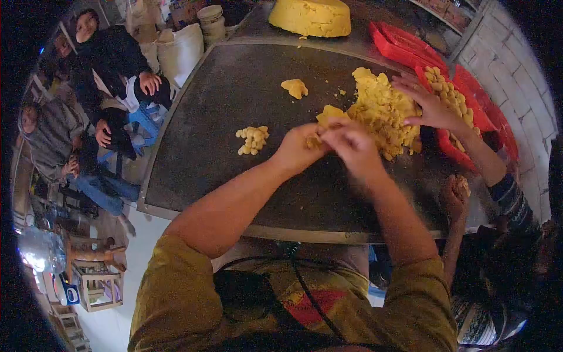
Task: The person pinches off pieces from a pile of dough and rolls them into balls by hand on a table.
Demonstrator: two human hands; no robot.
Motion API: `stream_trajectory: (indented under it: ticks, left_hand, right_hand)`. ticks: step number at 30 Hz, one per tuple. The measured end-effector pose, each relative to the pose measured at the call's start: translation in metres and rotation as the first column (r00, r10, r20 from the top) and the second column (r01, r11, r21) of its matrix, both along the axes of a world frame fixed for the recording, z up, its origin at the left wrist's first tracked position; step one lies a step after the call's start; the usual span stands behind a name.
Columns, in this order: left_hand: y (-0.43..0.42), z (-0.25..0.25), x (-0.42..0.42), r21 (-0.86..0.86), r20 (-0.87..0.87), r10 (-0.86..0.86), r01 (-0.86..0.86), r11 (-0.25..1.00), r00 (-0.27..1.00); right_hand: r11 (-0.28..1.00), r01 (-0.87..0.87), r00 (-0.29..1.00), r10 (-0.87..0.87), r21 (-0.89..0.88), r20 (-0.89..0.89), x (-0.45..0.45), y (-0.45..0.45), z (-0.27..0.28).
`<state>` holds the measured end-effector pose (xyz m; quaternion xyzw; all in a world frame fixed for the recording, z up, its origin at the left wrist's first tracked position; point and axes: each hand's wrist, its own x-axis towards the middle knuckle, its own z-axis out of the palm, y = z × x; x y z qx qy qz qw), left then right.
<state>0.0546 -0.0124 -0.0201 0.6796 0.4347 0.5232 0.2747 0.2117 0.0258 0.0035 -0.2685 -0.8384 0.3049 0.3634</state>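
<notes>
Over the dark table (211, 88), my left hand (300, 148) and my right hand (353, 149) meet with fingers curled together. A bit of yellow dough (314, 142) shows at my left fingers. What my right fingers hold, if anything, is hidden. Just behind my hands is a flat yellow dough piece (330, 114), beside a large crumbly dough heap (381, 111). Small shaped dough pieces (253, 140) lie clustered to the left of my left hand. Another dough lump (294, 88) rests farther back.
A co-worker's hand (431, 105) reaches over the heap's right side. Red trays (410, 46) line the right edge, one with shaped pieces (448, 94). A big dough block (311, 17) stands at the back. People (111, 64) sit at left; another hand (454, 196) is at right.
</notes>
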Motion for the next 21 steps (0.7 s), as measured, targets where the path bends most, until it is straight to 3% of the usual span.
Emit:
stream_trajectory:
  ticks: [2, 3, 5, 6, 8, 12, 15, 17, 18, 20, 21]
  left_hand:
    - [-0.001, 0.003, 0.002, -0.256, 0.169, 0.017, 0.027, 0.966, 0.986]
    - [-0.004, 0.009, -0.001, -0.257, 0.169, 0.017, 0.027, 0.966, 0.985]
    - [-0.010, 0.025, -0.008, -0.539, 0.315, -0.060, 0.231, 0.810, 0.947]
    - [-0.011, 0.027, -0.006, -0.540, 0.314, -0.060, 0.230, 0.810, 0.948]
    - [-0.011, 0.027, 0.000, -0.473, 0.639, -0.018, 0.411, 0.780, 0.769]
    - [-0.012, 0.025, 0.001, -0.478, 0.606, -0.107, 0.469, 0.743, 0.788]
    - [-0.013, 0.026, 0.000, -0.511, 0.546, -0.080, 0.408, 0.757, 0.834]
    - [-0.012, 0.029, -0.007, -0.525, 0.645, -0.041, 0.481, 0.702, 0.763]
    - [-0.012, 0.028, -0.006, -0.523, 0.647, -0.043, 0.484, 0.702, 0.762]
    - [-0.013, 0.025, -0.001, -0.567, 0.589, -0.058, 0.463, 0.682, 0.806]
    - [-0.011, 0.023, 0.000, -0.565, 0.589, -0.067, 0.469, 0.679, 0.806]
  right_hand:
    - [0.908, 0.103, 0.947, -0.214, -0.406, -0.240, 0.004, 0.007, 0.000]
    - [0.908, 0.103, 0.947, -0.215, -0.406, -0.239, 0.003, 0.004, 0.006]
    - [0.897, 0.099, 0.989, -0.136, -0.431, -0.056, 0.001, -0.007, 0.025]
    - [0.897, 0.099, 0.989, -0.137, -0.431, -0.057, -0.001, -0.007, 0.021]
    - [0.900, -0.085, 0.978, -0.006, -0.427, -0.208, -0.005, -0.005, 0.005]
    - [0.879, -0.120, 0.991, 0.076, -0.462, -0.114, -0.008, -0.008, -0.008]
    - [0.937, -0.076, 0.996, 0.059, -0.340, -0.061, -0.006, -0.012, 0.004]
    - [0.794, -0.126, 0.992, 0.094, -0.594, -0.084, -0.003, -0.013, 0.014]
    - [0.795, -0.123, 0.992, 0.093, -0.593, -0.082, -0.002, -0.013, 0.011]
    - [0.929, -0.134, 0.990, 0.138, -0.344, -0.012, -0.003, -0.011, -0.002]
    - [0.931, -0.126, 0.992, 0.129, -0.342, -0.012, -0.005, -0.011, -0.005]
